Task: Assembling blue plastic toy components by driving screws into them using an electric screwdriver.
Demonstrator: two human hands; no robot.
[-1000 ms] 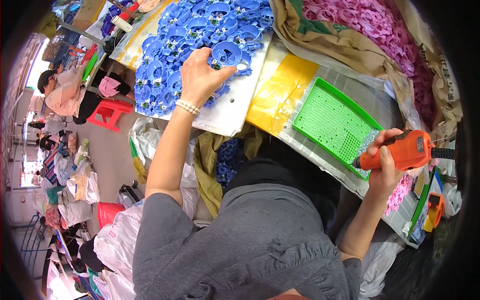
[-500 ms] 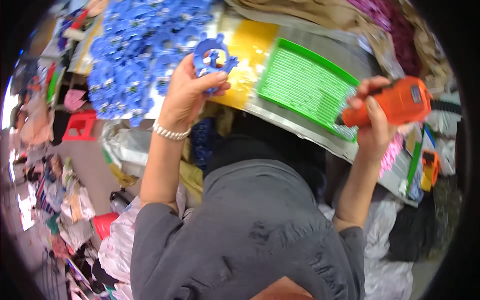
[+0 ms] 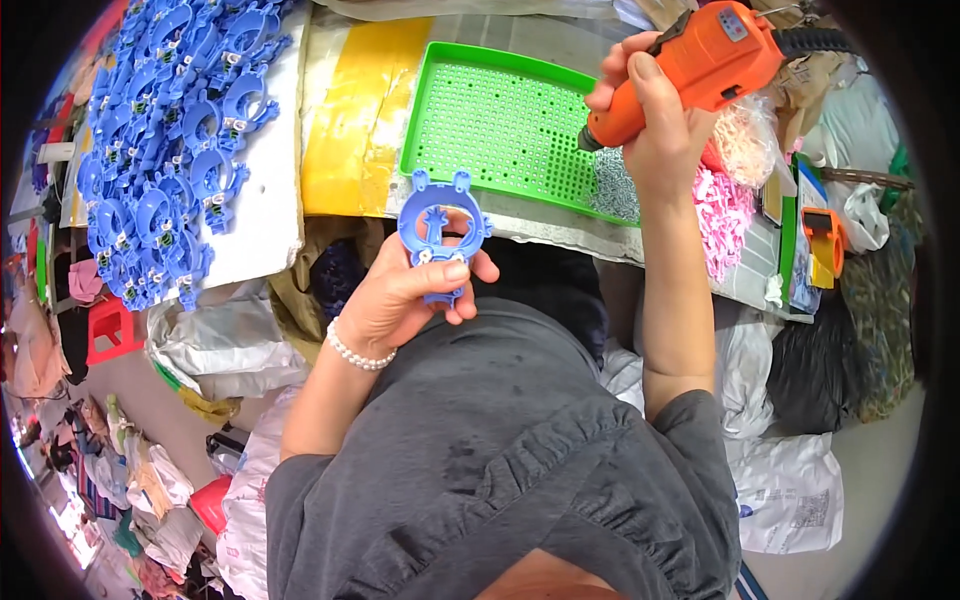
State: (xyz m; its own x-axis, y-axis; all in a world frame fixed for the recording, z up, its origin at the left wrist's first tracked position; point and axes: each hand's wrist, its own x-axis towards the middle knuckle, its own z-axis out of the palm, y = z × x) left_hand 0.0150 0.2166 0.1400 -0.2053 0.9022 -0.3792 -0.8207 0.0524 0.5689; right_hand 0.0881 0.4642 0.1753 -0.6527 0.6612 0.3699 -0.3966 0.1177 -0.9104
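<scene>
Head view: a blue ring-shaped plastic part [image 3: 436, 222] is pinched in the left hand [image 3: 405, 285], in front of the torso, its lower end partly covered by the thumb. The screwdriver tip is hard to make out. Tiny metal pieces [image 3: 614, 186] lie in a green perforated tray [image 3: 490, 115], its right end blocked by the right hand [image 3: 668, 130], raised and wrapped around an orange electric screwdriver [image 3: 705, 65]. Similar blue parts [image 3: 165, 150] are heaped at left, cut off above.

Smooth plastic ring [image 3: 440, 198] — glossy plastic power tool [image 3: 692, 78]
</scene>
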